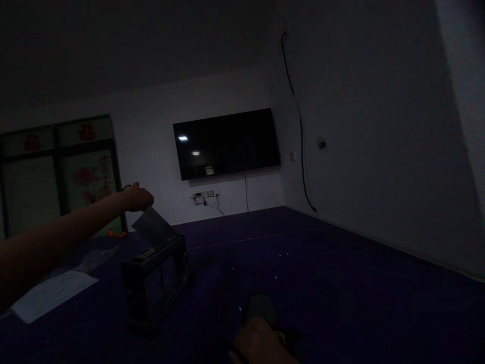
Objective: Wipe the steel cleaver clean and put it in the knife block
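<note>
The room is very dim. My left arm reaches out from the left, and my left hand (pixel 138 198) is closed on the top edge of a flat grey sheet (pixel 154 227). The sheet hangs slanted over the open top of a dark boxy frame (pixel 155 280) that stands on the dark blue floor (pixel 341 283). My right hand (pixel 261 346) rests low at the bottom edge near a dark rounded object (pixel 261 308); its fingers are too dark to read.
White paper sheets (pixel 53 293) and clear plastic wrap (pixel 94 258) lie on the floor at left. A black wall-mounted TV (pixel 227 143) hangs ahead above sockets and cables (pixel 206 196). A glass door with red decorations (pixel 60 172) is at far left.
</note>
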`<state>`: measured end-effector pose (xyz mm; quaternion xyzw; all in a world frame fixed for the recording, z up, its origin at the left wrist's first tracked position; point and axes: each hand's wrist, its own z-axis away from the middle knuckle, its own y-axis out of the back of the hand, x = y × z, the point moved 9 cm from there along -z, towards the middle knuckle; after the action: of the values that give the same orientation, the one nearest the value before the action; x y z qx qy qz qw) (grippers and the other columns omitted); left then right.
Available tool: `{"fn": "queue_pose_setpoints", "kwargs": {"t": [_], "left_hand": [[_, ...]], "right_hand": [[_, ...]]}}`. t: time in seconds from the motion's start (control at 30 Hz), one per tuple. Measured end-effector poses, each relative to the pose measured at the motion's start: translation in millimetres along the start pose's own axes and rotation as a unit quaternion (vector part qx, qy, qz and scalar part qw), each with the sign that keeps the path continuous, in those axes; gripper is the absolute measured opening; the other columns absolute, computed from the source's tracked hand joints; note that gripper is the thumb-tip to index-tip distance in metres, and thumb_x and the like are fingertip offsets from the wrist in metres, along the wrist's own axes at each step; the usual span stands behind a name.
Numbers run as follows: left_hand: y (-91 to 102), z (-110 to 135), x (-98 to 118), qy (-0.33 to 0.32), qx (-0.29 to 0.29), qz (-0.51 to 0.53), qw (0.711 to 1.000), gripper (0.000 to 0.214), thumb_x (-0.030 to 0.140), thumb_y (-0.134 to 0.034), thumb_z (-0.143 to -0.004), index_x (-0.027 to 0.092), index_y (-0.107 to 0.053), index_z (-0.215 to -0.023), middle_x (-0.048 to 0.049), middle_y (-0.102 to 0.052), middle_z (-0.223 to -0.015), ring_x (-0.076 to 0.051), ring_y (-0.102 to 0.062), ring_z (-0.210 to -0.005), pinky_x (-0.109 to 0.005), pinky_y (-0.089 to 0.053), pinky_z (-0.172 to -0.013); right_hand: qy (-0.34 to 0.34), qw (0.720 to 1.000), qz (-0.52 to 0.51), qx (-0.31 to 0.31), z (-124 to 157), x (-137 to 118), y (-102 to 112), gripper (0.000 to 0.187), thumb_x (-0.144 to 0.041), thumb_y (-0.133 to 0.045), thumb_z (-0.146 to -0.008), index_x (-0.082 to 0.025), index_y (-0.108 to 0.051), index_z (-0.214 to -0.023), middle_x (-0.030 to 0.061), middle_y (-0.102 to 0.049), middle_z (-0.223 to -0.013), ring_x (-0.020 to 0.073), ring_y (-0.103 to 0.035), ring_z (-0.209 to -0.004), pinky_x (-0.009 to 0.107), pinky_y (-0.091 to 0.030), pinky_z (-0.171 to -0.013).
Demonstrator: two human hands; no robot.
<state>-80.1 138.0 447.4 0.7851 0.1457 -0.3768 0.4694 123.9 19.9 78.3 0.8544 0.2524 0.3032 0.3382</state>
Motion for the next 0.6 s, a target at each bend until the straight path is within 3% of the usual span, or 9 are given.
{"fn": "queue_pose_setpoints", "kwargs": {"t": [0.1,0.27,0.43,0.6], "left_hand": [[-11.5,-8,14,-0.031,-0.027,-0.071,0.997,0.024,0.001,-0.055,-0.074,0.015,-0.070,-0.085,-0.0125,-0.070,-0.093,-0.027,-0.060,-0.092,-0.054,-0.033,-0.089],[-19.8,-19,33,-0.088,0.002,-0.149,0.985,0.036,-0.002,-0.043,-0.079,0.019,-0.068,-0.094,-0.0086,-0.069,-0.099,-0.022,-0.057,-0.098,-0.048,-0.018,-0.104],[-15.5,-32,47,-0.121,0.037,-0.151,0.980,0.031,0.000,-0.046,-0.078,0.020,-0.069,-0.081,-0.0060,-0.070,-0.087,-0.022,-0.059,-0.093,-0.047,-0.016,-0.106],[-3.3,-39,70,-0.135,0.117,-0.073,0.981,0.030,-0.002,-0.053,-0.073,0.023,-0.066,-0.064,0.0016,-0.069,-0.075,-0.016,-0.060,-0.086,-0.035,-0.015,-0.109]], "right_hand": [[0.010,1.000,0.004,0.015,0,0,-8,0.035,-0.046,-0.049,-0.082,-0.018,-0.060,-0.064,0.0052,-0.066,-0.054,0.0175,-0.060,-0.049,0.028,-0.038,-0.050],[0.018,0.999,0.006,0.027,0,1,-15,0.042,-0.050,-0.045,-0.084,-0.019,-0.058,-0.060,0.0032,-0.064,-0.051,0.0164,-0.058,-0.043,0.028,-0.035,-0.046],[0.018,0.999,0.001,0.038,-2,1,-9,0.045,-0.050,-0.040,-0.087,-0.019,-0.058,-0.059,0.0025,-0.063,-0.049,0.0164,-0.058,-0.041,0.029,-0.032,-0.042],[0.033,0.999,0.007,0.016,-4,-1,-9,0.042,-0.050,-0.045,-0.085,-0.019,-0.059,-0.061,0.0017,-0.064,-0.050,0.0161,-0.059,-0.042,0.029,-0.033,-0.043]]}}
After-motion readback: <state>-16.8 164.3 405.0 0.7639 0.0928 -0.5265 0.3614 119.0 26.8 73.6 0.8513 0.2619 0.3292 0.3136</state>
